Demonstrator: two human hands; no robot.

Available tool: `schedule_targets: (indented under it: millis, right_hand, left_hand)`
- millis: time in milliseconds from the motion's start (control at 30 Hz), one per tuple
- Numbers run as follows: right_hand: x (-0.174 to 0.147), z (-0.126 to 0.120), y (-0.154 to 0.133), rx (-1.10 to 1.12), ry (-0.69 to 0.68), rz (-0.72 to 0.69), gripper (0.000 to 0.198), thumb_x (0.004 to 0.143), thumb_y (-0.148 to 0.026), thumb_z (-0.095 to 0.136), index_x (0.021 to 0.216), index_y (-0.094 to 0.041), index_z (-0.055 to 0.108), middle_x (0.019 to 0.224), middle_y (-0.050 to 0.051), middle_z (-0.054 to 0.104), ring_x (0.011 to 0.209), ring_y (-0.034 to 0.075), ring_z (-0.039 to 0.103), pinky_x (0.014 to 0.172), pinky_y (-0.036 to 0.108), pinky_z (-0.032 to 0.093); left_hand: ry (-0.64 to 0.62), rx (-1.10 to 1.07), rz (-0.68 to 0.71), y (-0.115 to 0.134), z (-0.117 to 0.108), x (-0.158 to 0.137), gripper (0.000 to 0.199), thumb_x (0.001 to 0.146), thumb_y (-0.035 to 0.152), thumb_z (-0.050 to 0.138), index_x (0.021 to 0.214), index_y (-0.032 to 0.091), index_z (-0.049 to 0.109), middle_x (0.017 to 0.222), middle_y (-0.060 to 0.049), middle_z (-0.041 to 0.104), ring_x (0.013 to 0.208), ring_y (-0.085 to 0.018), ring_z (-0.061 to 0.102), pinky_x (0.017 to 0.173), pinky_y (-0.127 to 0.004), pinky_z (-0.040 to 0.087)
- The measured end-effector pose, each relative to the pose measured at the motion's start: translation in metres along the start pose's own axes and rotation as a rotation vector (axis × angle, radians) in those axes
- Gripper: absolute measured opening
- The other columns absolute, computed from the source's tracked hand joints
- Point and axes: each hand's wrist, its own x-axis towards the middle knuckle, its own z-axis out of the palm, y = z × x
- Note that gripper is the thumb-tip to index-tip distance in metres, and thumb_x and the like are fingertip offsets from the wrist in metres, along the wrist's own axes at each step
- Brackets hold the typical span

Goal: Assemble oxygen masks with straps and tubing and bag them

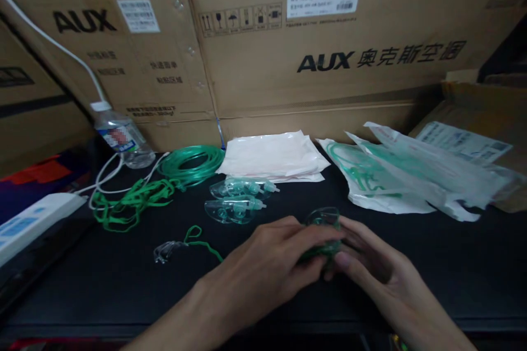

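Note:
A clear green oxygen mask [325, 216] is between my two hands, above the black table. My left hand [274, 252] grips it from the left, its fingers laid across the front. From the other side my right hand [376, 260] closes on it, with the thumb near the left fingers. My fingers cover much of the mask. Two similar oxygen masks [234, 209] lie just behind my left hand. Left of that hand are a green elastic strap [201, 242] and a small crumpled clear plastic piece [168, 251].
Green straps [132, 205] lie tangled at left, beside coiled green tubing [193, 164]. Flat white packets [269, 156] are stacked at the back; packages with green contents [379, 175] lie right. A bottle [125, 134], power strip [39, 222] and large cartons [255, 77] border the table.

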Motion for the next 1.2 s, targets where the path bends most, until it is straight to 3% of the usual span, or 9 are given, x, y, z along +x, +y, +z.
schedule_targets:
  millis: [100, 233, 300, 400, 467, 633, 867, 1033, 1200]
  right_hand:
    - [0.010, 0.001, -0.002, -0.014, -0.016, 0.021, 0.033, 0.085, -0.044, 0.081, 0.112, -0.028, 0.074, 0.108, 0.008, 0.078, 0.080, 0.021, 0.074, 0.072, 0.033, 0.063]
    - [0.014, -0.001, 0.001, -0.009, -0.006, 0.003, 0.030, 0.088, -0.044, 0.078, 0.113, -0.028, 0.072, 0.109, 0.006, 0.077, 0.077, 0.017, 0.070, 0.074, 0.029, 0.060]
    - [0.014, -0.002, 0.003, -0.004, -0.011, -0.001, 0.030, 0.092, -0.045, 0.074, 0.116, -0.028, 0.071, 0.112, 0.005, 0.076, 0.078, 0.016, 0.069, 0.078, 0.029, 0.058]
    - [0.014, -0.003, 0.004, 0.004, -0.035, 0.018, 0.032, 0.093, -0.047, 0.072, 0.118, -0.028, 0.069, 0.114, 0.005, 0.075, 0.081, 0.016, 0.068, 0.080, 0.028, 0.057]
    - [0.014, -0.004, 0.004, 0.000, -0.042, 0.032, 0.033, 0.092, -0.048, 0.072, 0.118, -0.028, 0.068, 0.113, 0.004, 0.075, 0.081, 0.015, 0.067, 0.080, 0.027, 0.055]
    - [0.014, -0.004, 0.005, 0.013, -0.078, 0.037, 0.033, 0.093, -0.049, 0.072, 0.118, -0.029, 0.066, 0.115, 0.003, 0.074, 0.080, 0.014, 0.066, 0.081, 0.027, 0.054]
    - [0.013, -0.002, 0.004, 0.058, -0.063, 0.026, 0.032, 0.090, -0.048, 0.075, 0.115, -0.029, 0.069, 0.114, 0.003, 0.075, 0.081, 0.014, 0.067, 0.077, 0.026, 0.055]
    - [0.012, -0.001, 0.002, 0.085, -0.065, 0.017, 0.029, 0.091, -0.043, 0.076, 0.116, -0.030, 0.071, 0.115, 0.003, 0.075, 0.088, 0.015, 0.069, 0.080, 0.024, 0.055]
    - [0.010, -0.001, 0.000, 0.150, -0.080, 0.004, 0.032, 0.090, -0.040, 0.078, 0.121, -0.031, 0.072, 0.119, 0.002, 0.075, 0.110, 0.019, 0.069, 0.093, 0.026, 0.055]
  left_hand:
    - [0.005, 0.091, -0.033, 0.003, -0.006, -0.010, 0.052, 0.096, 0.027, 0.070, 0.145, 0.026, 0.052, 0.110, -0.003, 0.076, 0.099, -0.019, 0.072, 0.089, -0.030, 0.059]
    - [0.223, 0.182, -0.106, -0.009, -0.046, -0.047, 0.019, 0.102, 0.021, 0.061, 0.119, 0.025, 0.068, 0.105, -0.001, 0.075, 0.093, -0.014, 0.071, 0.085, -0.023, 0.057]
    - [0.281, 0.325, -0.137, -0.023, -0.075, -0.072, 0.017, 0.101, 0.020, 0.060, 0.114, 0.024, 0.071, 0.109, -0.003, 0.074, 0.099, -0.016, 0.071, 0.092, -0.025, 0.056]
    - [0.194, 0.473, -0.152, -0.048, -0.108, -0.101, 0.018, 0.101, 0.027, 0.058, 0.108, 0.027, 0.075, 0.111, -0.003, 0.073, 0.098, -0.019, 0.071, 0.086, -0.026, 0.057]
    - [0.089, 0.486, -0.152, -0.060, -0.117, -0.110, 0.026, 0.103, 0.023, 0.052, 0.107, 0.029, 0.076, 0.111, -0.003, 0.072, 0.096, -0.018, 0.071, 0.081, -0.025, 0.058]
    - [-0.116, 0.449, -0.193, -0.078, -0.111, -0.110, 0.038, 0.100, 0.011, 0.046, 0.112, 0.032, 0.076, 0.115, -0.004, 0.069, 0.099, -0.017, 0.068, 0.084, -0.025, 0.056]
    - [-0.142, 0.327, -0.255, -0.103, -0.102, -0.108, 0.027, 0.102, 0.018, 0.049, 0.098, 0.024, 0.075, 0.104, -0.003, 0.070, 0.096, -0.016, 0.069, 0.085, -0.024, 0.056]
    - [-0.051, 0.361, -0.165, -0.088, -0.104, -0.095, 0.024, 0.102, 0.029, 0.051, 0.094, 0.025, 0.073, 0.091, -0.002, 0.075, 0.084, -0.017, 0.073, 0.077, -0.024, 0.060]
    - [0.229, 0.573, -0.133, -0.053, -0.113, -0.077, 0.019, 0.098, 0.040, 0.061, 0.107, 0.029, 0.074, 0.095, 0.003, 0.079, 0.075, -0.017, 0.075, 0.070, -0.024, 0.060]
